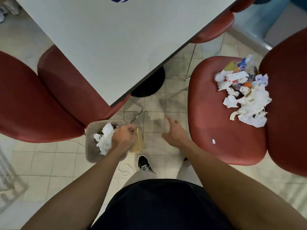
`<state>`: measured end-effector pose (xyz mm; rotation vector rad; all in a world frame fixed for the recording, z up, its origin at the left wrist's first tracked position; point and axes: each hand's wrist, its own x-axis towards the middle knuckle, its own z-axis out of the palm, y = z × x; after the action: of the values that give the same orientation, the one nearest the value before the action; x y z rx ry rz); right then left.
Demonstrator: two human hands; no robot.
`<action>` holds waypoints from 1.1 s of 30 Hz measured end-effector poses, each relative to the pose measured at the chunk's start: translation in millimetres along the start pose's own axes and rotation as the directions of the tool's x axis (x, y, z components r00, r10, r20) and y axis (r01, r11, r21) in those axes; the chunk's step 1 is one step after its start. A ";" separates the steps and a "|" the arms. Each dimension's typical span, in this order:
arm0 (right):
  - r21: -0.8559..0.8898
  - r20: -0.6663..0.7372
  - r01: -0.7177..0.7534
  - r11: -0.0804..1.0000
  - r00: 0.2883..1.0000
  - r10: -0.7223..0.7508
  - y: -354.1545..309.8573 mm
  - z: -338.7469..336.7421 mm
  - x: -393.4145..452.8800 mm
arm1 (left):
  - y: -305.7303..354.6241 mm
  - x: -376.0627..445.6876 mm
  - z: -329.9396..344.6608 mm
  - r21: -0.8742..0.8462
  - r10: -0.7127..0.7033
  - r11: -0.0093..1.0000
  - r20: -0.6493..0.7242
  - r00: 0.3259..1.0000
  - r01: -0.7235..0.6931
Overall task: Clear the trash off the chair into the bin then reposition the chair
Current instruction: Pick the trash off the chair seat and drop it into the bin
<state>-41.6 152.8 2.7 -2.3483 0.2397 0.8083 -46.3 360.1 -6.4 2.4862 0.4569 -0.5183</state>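
Observation:
A red chair [221, 127] stands at the right, with a pile of crumpled white paper and coloured wrappers [244, 97] at the back of its seat. A small white scrap [214, 141] lies near the seat's front. A small beige bin [89, 143] sits on the floor at lower left with crumpled white paper [104, 138] inside. My left hand [123, 136] is over the bin's right rim, fingers curled, pinching a tan piece of paper [139, 143] that hangs just outside the rim. My right hand [174, 133] hovers open beside the chair seat's left edge and holds nothing.
A white table [116, 39] fills the top, and its black base [149, 83] stands on the tiled floor. A second red chair [41, 97] is tucked in at the left, right behind the bin. A third [216, 25] is at the top right. My shoe [144, 165] is near the bin.

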 end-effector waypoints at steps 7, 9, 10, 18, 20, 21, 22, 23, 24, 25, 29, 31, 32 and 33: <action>0.084 -0.074 -0.106 0.991 0.991 0.113 81.8 -50.5 -0.8 | 94.7 13.2 44.7 0.008 0.110 0.994 0.120 0.987 -0.112; 0.117 -0.103 -0.140 0.983 0.983 0.152 105.4 -64.3 -1.6 | 122.4 14.3 58.9 0.016 0.170 0.984 0.157 0.973 -0.175; 0.133 -0.123 -0.158 0.978 0.977 0.175 117.9 -71.0 -1.9 | 135.8 14.7 66.6 0.032 0.199 0.978 0.173 0.965 -0.208; 0.257 -0.205 -0.279 0.925 0.920 0.335 213.9 -128.7 5.3 | 239.3 37.1 136.4 0.080 0.367 0.910 0.304 0.879 -0.407; 0.294 -0.224 -0.321 0.900 0.892 0.391 241.3 -144.5 11.4 | 266.8 45.6 157.5 0.092 0.387 0.893 0.340 0.857 -0.440; 0.310 -0.226 -0.344 0.886 0.879 0.420 254.4 -151.5 14.7 | 278.7 49.5 167.1 0.103 0.392 0.886 0.355 0.849 -0.452; 0.327 -0.220 -0.369 0.870 0.866 0.450 267.9 -158.4 18.4 | 290.8 54.3 176.7 0.110 0.394 0.881 0.369 0.842 -0.460; 0.341 -0.210 -0.392 0.855 0.854 0.475 280.6 -164.3 22.3 | 301.7 59.2 185.9 0.116 0.399 0.874 0.380 0.834 -0.471; 0.355 -0.201 -0.403 0.844 0.848 0.490 292.7 -170.3 27.6 | 312.0 65.4 195.6 0.116 0.410 0.867 0.384 0.827 -0.484; 0.365 -0.199 -0.403 0.839 0.847 0.493 302.1 -174.5 31.7 | 319.9 70.0 202.6 0.119 0.425 0.858 0.384 0.820 -0.500; 0.441 -0.206 -0.407 0.800 0.822 0.531 342.7 -192.5 60.7 | 357.5 91.2 244.9 0.159 0.445 0.824 0.414 0.794 -0.544; 0.476 -0.198 -0.430 0.767 0.797 0.570 355.6 -198.2 76.9 | 372.7 98.4 264.2 0.182 0.447 0.804 0.441 0.778 -0.566; 0.497 -0.199 -0.438 0.749 0.783 0.590 363.7 -199.9 86.7 | 379.8 103.5 276.8 0.190 0.443 0.799 0.456 0.772 -0.571; 0.507 -0.207 -0.437 0.743 0.775 0.597 364.6 -199.8 92.8 | 382.6 105.6 281.5 0.193 0.446 0.793 0.464 0.766 -0.578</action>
<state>-0.3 -253.6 -118.1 -1.9794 1.1743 0.4825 132.7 -82.5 -100.4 2.5563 -0.5228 -0.8883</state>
